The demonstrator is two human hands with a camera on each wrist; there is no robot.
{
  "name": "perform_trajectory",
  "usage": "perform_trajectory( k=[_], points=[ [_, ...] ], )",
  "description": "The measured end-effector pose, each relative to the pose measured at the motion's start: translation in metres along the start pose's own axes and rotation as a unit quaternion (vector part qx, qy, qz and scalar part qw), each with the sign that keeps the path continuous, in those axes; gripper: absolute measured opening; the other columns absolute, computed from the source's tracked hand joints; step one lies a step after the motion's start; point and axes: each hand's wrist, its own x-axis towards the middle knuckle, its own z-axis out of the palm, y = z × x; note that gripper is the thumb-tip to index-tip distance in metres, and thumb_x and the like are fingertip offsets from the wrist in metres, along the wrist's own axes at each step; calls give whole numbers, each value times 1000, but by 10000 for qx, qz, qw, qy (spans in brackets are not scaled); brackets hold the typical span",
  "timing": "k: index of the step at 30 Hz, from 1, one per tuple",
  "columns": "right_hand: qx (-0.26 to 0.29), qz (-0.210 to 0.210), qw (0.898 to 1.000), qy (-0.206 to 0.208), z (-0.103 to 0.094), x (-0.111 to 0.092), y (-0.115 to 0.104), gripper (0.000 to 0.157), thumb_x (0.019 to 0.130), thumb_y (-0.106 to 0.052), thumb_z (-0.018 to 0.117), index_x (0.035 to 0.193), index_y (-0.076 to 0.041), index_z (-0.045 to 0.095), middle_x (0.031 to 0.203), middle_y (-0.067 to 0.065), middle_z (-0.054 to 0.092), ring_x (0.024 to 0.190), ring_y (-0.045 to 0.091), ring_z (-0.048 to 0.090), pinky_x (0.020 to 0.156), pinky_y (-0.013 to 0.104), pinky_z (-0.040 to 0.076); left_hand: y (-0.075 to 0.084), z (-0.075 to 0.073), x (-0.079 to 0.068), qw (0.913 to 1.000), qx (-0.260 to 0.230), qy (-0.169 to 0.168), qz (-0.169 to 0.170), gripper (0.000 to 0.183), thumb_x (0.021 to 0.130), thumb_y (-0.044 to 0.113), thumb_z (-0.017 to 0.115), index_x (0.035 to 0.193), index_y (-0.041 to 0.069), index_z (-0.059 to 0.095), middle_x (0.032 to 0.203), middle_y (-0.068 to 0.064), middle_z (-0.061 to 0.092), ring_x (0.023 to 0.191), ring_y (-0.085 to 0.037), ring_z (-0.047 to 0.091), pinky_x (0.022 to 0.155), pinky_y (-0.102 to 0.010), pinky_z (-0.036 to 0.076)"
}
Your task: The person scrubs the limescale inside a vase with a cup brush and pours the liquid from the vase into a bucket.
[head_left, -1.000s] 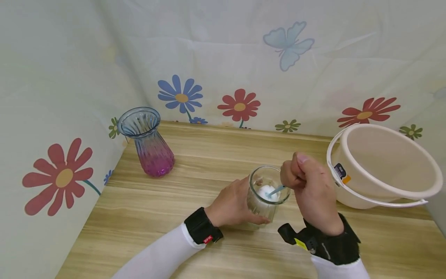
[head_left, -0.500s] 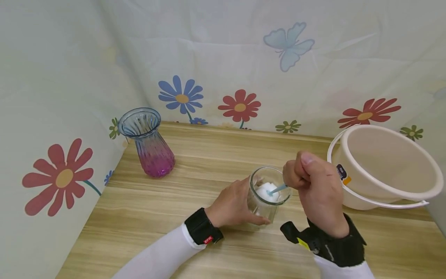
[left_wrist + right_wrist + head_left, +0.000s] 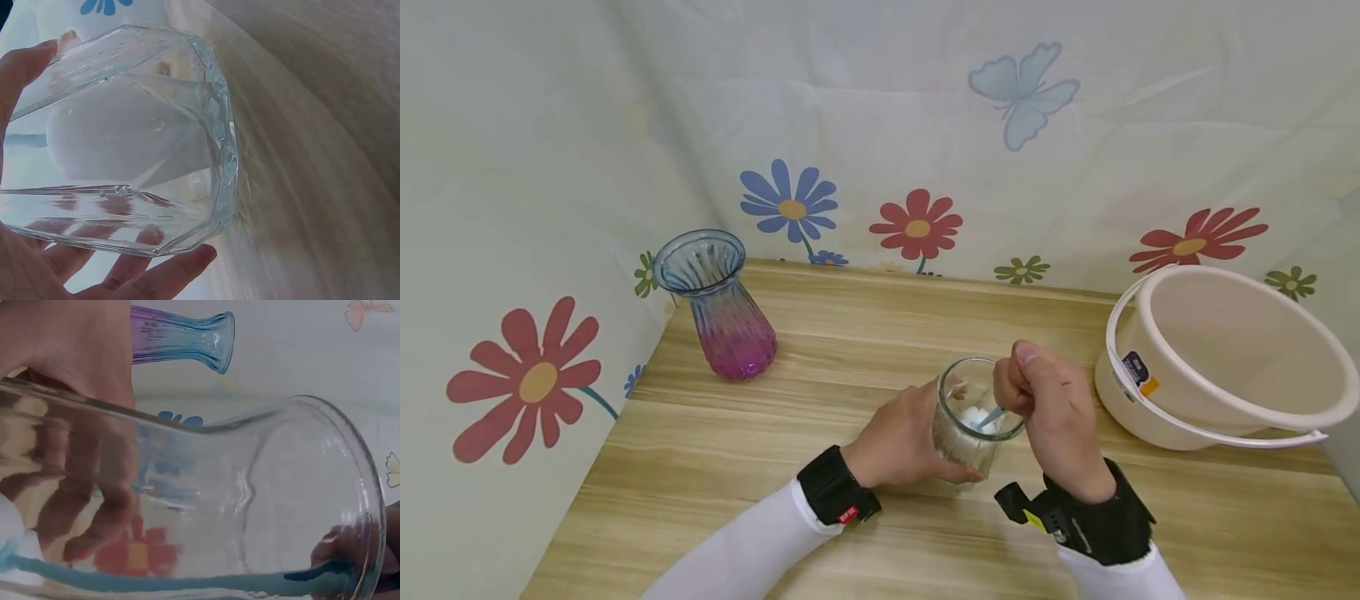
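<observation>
My left hand [image 3: 898,437] holds a clear glass vase [image 3: 964,454] round its side, thumb and fingers spread about the faceted body. Inside it sits the white sponge head [image 3: 125,134] of a bottle brush, seen through the wall in the left wrist view. The brush's thin blue handle [image 3: 156,582] runs up through the neck to the rim. My right hand [image 3: 1054,417], curled in a fist just over the rim, grips the handle's upper end. In the left wrist view the vase's thick base [image 3: 226,144] is close over the wooden table.
A ribbed blue-to-pink glass vase [image 3: 730,321] stands at the back left. To the right is a cream bucket [image 3: 1138,412] with its white handle [image 3: 1217,435] hanging at the front. A flower-printed curtain [image 3: 850,108] borders the wooden table [image 3: 820,333] at the back and sides.
My right hand has moved slightly left and down over the past half second, and the sponge head sits lower in the glass vase. My left hand keeps its hold in place.
</observation>
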Motion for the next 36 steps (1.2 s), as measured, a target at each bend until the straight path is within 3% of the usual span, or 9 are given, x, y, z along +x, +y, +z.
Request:
perform_trajectory(
  k=[9,18,24,31,36],
  points=[
    [-110,-18,9998,166,1,0,1,42,110,-3,23,69,-5,29,60,4,24,51,17,23,47,34,16,-2,1,0,9999,-143,1,43,107,63,62,94,149,24,42,129,4,65,108,-8,61,87,-26,53],
    [614,-872,9940,255,2,2,6,37,105,6,17,70,-3,25,62,3,20,52,15,21,51,33,16,-3,2,-1,10000,-65,26,32,107,62,63,94,148,24,43,125,5,65,106,-8,61,86,-26,53],
    [1046,-1085,9884,213,4,6,-11,38,104,6,13,68,-4,20,62,2,17,53,14,17,51,31,13,-2,2,0,9999,-126,63,61,104,61,62,95,145,25,45,121,7,65,102,-6,61,84,-25,53],
    [1512,-1409,9783,133,5,12,-36,37,103,3,12,67,-5,19,61,1,17,52,12,17,52,25,13,-5,2,1,9996,-217,75,180,113,61,62,95,153,32,36,124,11,65,107,-5,63,90,-27,55],
    [1288,-1491,9803,129,5,12,-32,38,104,3,16,67,-4,20,61,2,17,52,13,17,51,24,14,-5,3,2,9994,-257,54,205,113,61,61,95,153,32,37,124,11,66,107,-4,63,90,-26,55]
  ],
)
